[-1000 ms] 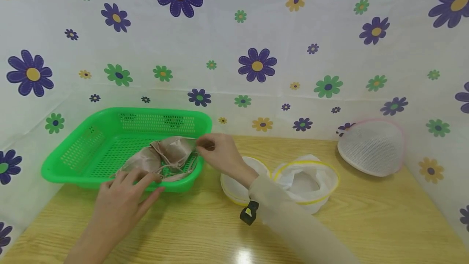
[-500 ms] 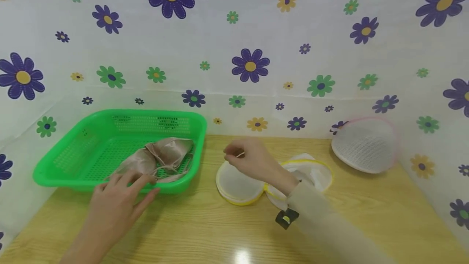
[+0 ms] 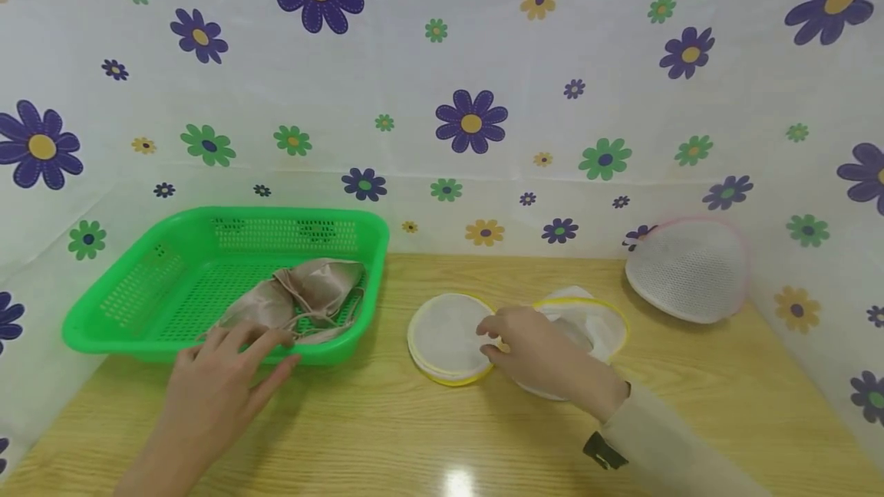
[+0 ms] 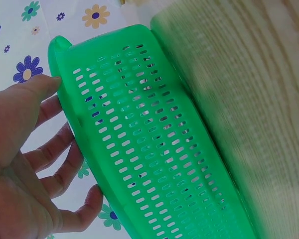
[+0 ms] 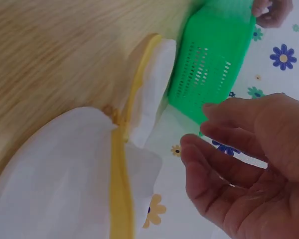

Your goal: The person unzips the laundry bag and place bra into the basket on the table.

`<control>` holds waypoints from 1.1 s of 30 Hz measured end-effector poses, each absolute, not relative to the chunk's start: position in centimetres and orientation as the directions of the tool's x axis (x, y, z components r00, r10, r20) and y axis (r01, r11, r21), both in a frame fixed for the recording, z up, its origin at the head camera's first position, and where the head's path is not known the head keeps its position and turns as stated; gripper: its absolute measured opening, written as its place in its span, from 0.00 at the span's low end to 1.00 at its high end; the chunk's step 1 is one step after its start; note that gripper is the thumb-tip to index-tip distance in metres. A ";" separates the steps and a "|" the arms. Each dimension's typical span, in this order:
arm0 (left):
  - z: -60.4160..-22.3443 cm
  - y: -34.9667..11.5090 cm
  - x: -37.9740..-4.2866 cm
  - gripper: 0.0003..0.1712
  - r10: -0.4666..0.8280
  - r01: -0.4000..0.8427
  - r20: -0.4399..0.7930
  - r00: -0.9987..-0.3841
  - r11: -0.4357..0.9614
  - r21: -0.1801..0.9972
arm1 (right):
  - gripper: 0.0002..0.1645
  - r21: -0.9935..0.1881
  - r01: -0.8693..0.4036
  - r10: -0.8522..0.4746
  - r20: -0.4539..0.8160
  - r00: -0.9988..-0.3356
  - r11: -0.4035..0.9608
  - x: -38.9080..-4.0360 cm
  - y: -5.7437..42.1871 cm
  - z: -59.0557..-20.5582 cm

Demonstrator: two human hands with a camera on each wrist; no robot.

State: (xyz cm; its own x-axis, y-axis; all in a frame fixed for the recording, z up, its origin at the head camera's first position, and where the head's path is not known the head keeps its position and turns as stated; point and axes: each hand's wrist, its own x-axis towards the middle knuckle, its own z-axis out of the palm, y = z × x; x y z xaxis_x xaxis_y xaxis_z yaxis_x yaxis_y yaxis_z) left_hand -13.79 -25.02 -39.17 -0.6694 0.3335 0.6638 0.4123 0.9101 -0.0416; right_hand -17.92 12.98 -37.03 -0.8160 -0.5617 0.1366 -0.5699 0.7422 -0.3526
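Observation:
A shiny beige bra point(image 3: 324, 286) with thin straps lies inside a green plastic basket point(image 3: 90, 328) on the left. My left hand point(image 3: 217, 382) rests on the near rim, its relaxed fingers draped over the edge and the thumb on the outer side. Beside the basket, a white mesh laundry bag with yellow trim lies unzipped. Its round lid point(image 3: 445, 328) is folded out to the left, and the bag's body point(image 3: 608, 324) gapes on the right. Over the join between them hovers my right hand point(image 3: 542, 347), fingers loosely bent and holding nothing; it partly covers the body.
At the back right stands another white mesh laundry bag point(image 3: 691, 271) with pink trim. A white cloth with printed flowers point(image 3: 387, 60) hangs behind and along both sides of the wooden table point(image 3: 387, 436).
My right hand has let go of the bra's end at the basket and moved right, then down over the yellow-trimmed bag. The left hand stays on the rim.

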 end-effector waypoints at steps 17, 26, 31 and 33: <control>-39.4 -25.1 -13.6 0.43 0.335 0.415 0.664 -0.668 0.909 -0.041 | 0.33 -0.114 -0.590 -0.590 0.037 -0.807 0.799 -16.0 16.0 -40.5; -39.3 -25.0 -13.8 0.42 0.330 0.420 0.672 -0.664 0.907 -0.031 | 0.33 -0.033 -0.648 -0.645 0.076 -0.760 0.761 -18.0 16.0 -40.8; -39.3 -25.3 -13.8 0.43 0.332 0.416 0.661 -0.672 0.909 -0.034 | 0.33 0.012 -0.674 -0.671 0.116 -0.733 0.739 -18.8 15.5 -41.2; -39.4 -25.3 -13.8 0.43 0.334 0.417 0.658 -0.674 0.908 -0.034 | 0.35 0.002 -0.663 -0.659 0.111 -0.744 0.748 -18.9 15.3 -41.3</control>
